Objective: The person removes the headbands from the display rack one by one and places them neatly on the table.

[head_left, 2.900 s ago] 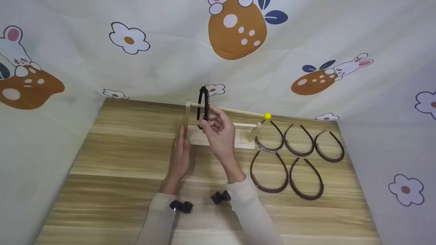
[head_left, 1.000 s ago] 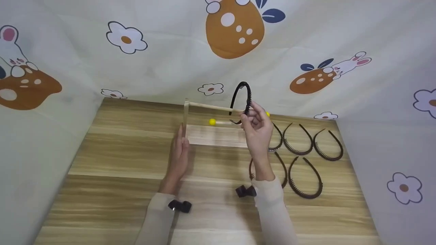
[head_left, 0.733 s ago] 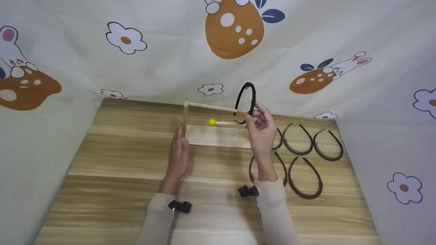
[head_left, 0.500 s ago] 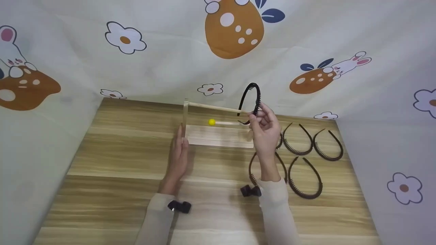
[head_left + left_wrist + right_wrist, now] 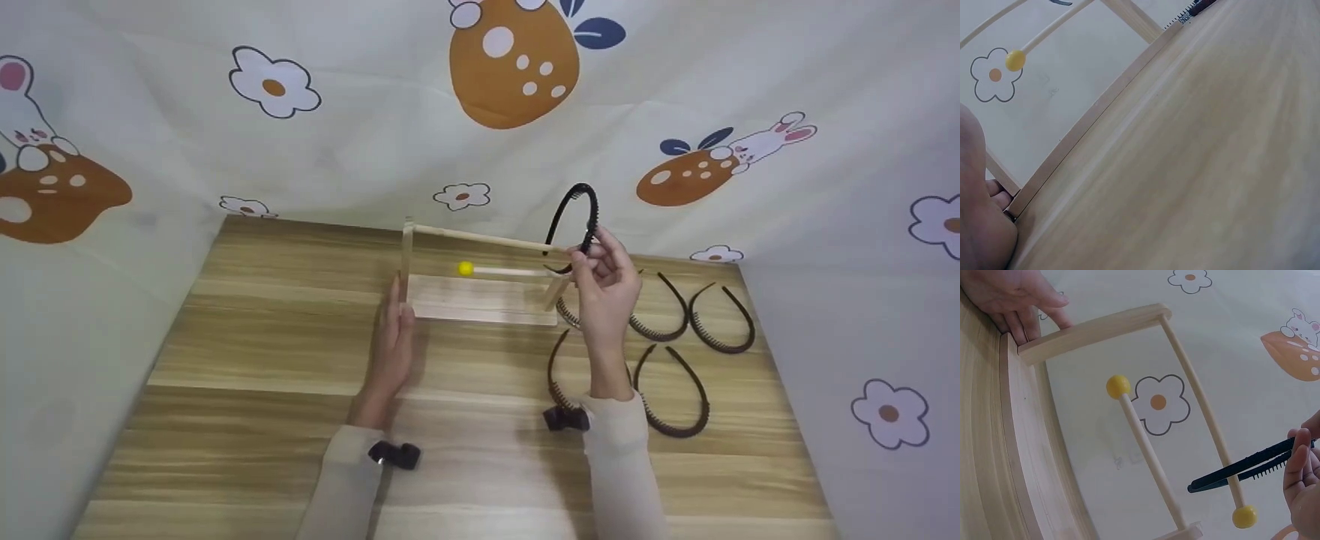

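Note:
A black toothed headband is pinched between the thumb and fingers of my right hand, raised over the right side of a wooden rack. In the right wrist view the headband crosses the rack's upper rod close to that rod's yellow end ball. My left hand lies with straight fingers against the outside of the rack's left upright. The lower rod points left and ends in another yellow ball.
Several dark headbands lie on the wood-grain table at the right, among them one at the far right and one in the front row. My right forearm partly covers others. A patterned cloth hangs behind and at the sides.
My right hand has carried the headband rightward along the upper rod, from near the left upright to the rod's right end. The left hand has stayed against the rack.

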{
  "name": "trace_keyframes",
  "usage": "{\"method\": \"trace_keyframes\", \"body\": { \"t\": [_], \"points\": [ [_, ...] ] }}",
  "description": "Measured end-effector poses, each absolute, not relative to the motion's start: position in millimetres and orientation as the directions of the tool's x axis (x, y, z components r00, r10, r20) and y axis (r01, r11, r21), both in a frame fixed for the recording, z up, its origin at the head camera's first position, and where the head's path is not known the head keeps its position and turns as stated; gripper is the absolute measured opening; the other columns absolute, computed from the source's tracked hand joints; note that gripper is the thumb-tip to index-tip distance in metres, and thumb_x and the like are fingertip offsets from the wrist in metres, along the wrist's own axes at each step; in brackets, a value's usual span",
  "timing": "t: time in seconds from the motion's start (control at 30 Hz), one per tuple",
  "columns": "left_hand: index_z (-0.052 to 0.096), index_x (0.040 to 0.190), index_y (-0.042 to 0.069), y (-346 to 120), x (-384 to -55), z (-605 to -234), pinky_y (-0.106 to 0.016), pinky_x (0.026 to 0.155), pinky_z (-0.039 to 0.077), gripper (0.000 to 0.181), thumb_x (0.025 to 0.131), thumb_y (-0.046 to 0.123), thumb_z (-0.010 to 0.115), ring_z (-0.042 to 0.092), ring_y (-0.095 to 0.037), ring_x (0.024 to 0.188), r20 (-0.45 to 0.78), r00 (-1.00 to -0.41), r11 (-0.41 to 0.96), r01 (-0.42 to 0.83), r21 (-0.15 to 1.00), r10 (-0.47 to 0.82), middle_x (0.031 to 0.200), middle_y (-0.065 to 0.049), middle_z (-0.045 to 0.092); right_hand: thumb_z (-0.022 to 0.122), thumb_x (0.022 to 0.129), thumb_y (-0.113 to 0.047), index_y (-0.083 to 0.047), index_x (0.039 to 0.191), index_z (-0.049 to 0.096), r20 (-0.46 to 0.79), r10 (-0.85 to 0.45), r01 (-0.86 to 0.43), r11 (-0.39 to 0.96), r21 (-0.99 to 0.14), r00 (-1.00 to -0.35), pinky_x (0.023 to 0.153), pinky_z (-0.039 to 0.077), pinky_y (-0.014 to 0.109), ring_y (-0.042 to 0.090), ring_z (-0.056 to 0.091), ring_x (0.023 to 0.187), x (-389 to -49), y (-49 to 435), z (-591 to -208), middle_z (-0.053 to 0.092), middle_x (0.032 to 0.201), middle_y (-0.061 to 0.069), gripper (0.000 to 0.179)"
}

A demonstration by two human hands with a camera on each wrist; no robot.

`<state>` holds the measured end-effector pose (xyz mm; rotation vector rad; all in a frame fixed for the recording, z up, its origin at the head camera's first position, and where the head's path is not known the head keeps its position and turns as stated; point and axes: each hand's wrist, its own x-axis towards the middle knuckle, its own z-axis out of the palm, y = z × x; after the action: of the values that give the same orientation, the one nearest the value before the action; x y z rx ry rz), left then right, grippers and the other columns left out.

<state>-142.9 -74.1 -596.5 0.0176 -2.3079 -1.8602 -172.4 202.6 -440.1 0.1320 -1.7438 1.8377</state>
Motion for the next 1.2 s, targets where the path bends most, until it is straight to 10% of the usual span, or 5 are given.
{"method": "trace_keyframes", "body": {
  "t": [0.3,0.53,1.2],
  "points": [
    [0.021,0.179,0.017,-74.1,-143.9,-596.1,-0.076,0.128,0.025,0.06,0.122,0.027,0.037,0.036,-0.046,0.159,0.137,-0.983,0.215,0.109,0.971,-0.121,0.177,-0.023,0.032,0.071,0.095,0.017,0.017,0.134,0.067,0.469,0.385,-0.497,0.03,-0.867,-0.795,0.064,0.057,0.018,0.01,0.067,0.074,-172.3,215.6,-440.6,0.071,0.092,0.005,0.039],
    [0.019,0.179,0.014,-73.6,-143.2,-597.5,-0.057,0.096,0.049,0.067,0.122,0.046,0.033,0.054,-0.034,0.107,0.154,-0.981,0.224,0.124,0.967,-0.119,0.129,-0.02,0.053,0.07,0.098,0.014,0.016,0.136,0.067,0.463,0.398,-0.49,0.039,-0.871,-0.792,0.065,0.058,0.019,0.014,0.071,0.077,-171.6,226.2,-443.4,0.074,0.094,0.011,0.038],
    [0.021,0.179,0.016,-75.2,-144.0,-596.7,-0.07,0.106,0.048,0.062,0.122,0.033,0.037,0.055,-0.041,0.123,0.167,-0.978,0.229,0.136,0.964,-0.125,0.154,-0.024,0.049,0.069,0.094,0.018,0.006,0.125,0.071,0.413,0.376,-0.421,0.063,-0.905,-0.83,0.068,0.059,0.02,0.01,0.066,0.076,-170.4,250.9,-446.8,0.076,0.097,0.012,0.034]
  ]
}}
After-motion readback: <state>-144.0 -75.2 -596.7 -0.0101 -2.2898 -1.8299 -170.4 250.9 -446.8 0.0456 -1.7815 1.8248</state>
